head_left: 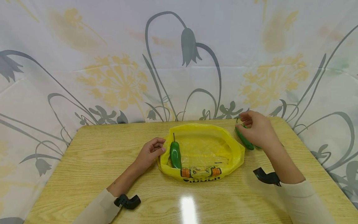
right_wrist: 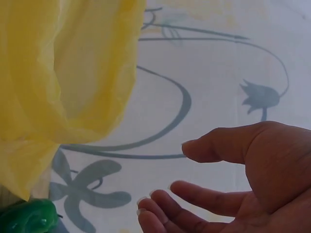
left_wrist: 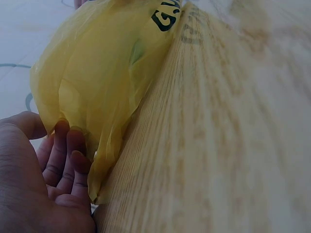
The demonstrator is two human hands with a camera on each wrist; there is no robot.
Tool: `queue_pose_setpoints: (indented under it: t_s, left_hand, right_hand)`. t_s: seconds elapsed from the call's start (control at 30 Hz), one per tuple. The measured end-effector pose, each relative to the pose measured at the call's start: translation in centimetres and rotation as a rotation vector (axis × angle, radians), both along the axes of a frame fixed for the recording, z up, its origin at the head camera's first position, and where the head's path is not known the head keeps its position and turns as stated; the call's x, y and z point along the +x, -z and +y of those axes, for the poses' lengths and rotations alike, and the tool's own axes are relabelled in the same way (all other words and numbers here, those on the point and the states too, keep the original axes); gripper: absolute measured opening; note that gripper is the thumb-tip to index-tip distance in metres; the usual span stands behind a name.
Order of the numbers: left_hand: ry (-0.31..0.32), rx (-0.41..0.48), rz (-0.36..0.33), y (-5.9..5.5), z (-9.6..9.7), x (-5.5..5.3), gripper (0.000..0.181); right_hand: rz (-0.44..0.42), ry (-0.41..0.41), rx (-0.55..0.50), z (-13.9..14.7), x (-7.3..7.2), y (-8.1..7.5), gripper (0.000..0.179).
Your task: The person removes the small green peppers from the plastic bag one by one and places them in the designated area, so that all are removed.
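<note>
A yellow plastic bag lies on the table with its mouth spread wide, and one long green pepper with a thin stem is inside at the left. The bag's left rim is pinched between the thumb and fingers of my left hand, as the left wrist view also shows. To the right of the bag, my right hand hovers over another green pepper. In the right wrist view the thumb and fingers of that hand are apart with nothing between them. Some green behind the right hand is mostly hidden.
The bag stands on a wooden table, with printed lettering on its near side. A flowered curtain hangs behind the table's far edge. Each wrist wears a small black camera.
</note>
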State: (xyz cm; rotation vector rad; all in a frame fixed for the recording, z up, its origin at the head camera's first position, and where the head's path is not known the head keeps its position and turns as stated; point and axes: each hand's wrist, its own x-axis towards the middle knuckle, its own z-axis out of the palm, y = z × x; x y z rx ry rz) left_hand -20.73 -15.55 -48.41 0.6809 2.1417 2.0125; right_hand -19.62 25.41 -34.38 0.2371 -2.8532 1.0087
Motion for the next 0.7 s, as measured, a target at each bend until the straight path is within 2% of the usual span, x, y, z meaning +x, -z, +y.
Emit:
queue_pose_setpoints:
  t_s: [0.3, 0.7]
  left_hand:
    - [-0.001, -0.005, -0.001, -0.1, 0.0, 0.0, 0.032]
    - [-0.006, -0.012, 0.005, -0.2, 0.0, 0.0, 0.032]
  right_hand:
    - [0.086, -0.051, -0.031, -2.5, 1.2, 0.2, 0.040]
    - [0.103, -0.156, -0.038, -5.6, 2.1, 1.5, 0.036]
